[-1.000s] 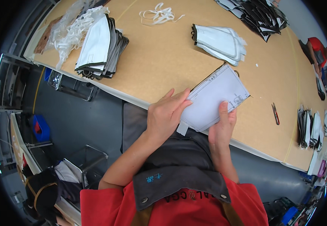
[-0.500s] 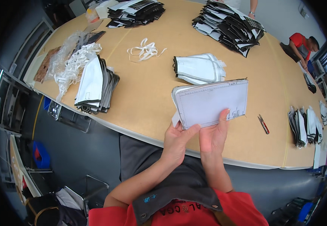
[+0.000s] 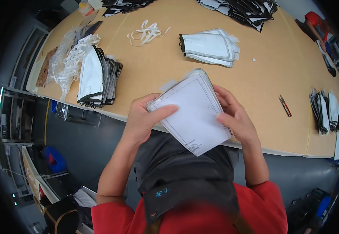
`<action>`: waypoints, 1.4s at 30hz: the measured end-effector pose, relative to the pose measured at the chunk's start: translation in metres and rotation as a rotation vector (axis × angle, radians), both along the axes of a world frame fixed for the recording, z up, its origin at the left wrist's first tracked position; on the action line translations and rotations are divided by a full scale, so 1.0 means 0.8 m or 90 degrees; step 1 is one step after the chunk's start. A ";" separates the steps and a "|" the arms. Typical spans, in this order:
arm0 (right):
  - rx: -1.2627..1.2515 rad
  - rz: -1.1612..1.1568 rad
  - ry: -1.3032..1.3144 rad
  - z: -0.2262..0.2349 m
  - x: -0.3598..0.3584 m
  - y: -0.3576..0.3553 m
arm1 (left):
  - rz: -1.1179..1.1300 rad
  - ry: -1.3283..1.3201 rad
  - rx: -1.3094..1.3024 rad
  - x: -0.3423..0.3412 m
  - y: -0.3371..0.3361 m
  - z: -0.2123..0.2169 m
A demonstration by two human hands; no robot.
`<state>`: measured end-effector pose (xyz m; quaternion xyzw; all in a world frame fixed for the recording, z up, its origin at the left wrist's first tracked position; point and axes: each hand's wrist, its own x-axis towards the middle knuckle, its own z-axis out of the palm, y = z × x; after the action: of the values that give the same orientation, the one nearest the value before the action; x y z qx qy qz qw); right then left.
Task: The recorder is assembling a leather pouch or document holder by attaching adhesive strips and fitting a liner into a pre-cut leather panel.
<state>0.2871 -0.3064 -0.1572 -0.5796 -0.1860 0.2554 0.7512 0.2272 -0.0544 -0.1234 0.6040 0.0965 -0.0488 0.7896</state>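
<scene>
Between my two hands is a white fabric panel piece (image 3: 197, 113), held tilted over the table's near edge. It has rounded corners, several layered edges and a printed dashed outline on its upper face; a pale tab sticks out at its upper left. My left hand (image 3: 144, 119) grips the left corner, thumb on top and fingers beneath. At the opposite edge, my right hand (image 3: 237, 117) pinches the piece with its thumb on top, its fingers partly hidden behind. Farther off lies a small pile of similar white panels (image 3: 206, 46) with dark ends.
A thick stack of dark-edged panels (image 3: 91, 76) stands left, beside tangled white tape (image 3: 74, 64) and clear plastic. Loose white tape (image 3: 150, 33) lies farther back. Red-handled thread snips (image 3: 284, 106) and more panels (image 3: 323, 111) are right. Another person (image 3: 315, 27) works at far right.
The panel piece has been turned and brought nearer to me. My hands have moved apart, from its near edge to opposite sides. A small white scrap now shows on the table.
</scene>
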 end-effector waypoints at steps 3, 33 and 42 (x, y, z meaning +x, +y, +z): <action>-0.047 0.111 0.176 0.006 -0.005 0.013 | -0.029 0.020 0.012 0.001 -0.009 0.004; 0.077 -0.140 0.358 -0.065 -0.056 0.063 | 0.145 -0.227 0.127 -0.008 -0.046 -0.074; 0.112 -0.131 0.349 -0.067 -0.060 0.066 | 0.119 -0.170 0.005 -0.003 -0.041 -0.066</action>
<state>0.2390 -0.2537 -0.2106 -0.4377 0.0620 0.3073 0.8427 0.2250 -0.0870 -0.1766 0.5968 0.0469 0.1058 0.7940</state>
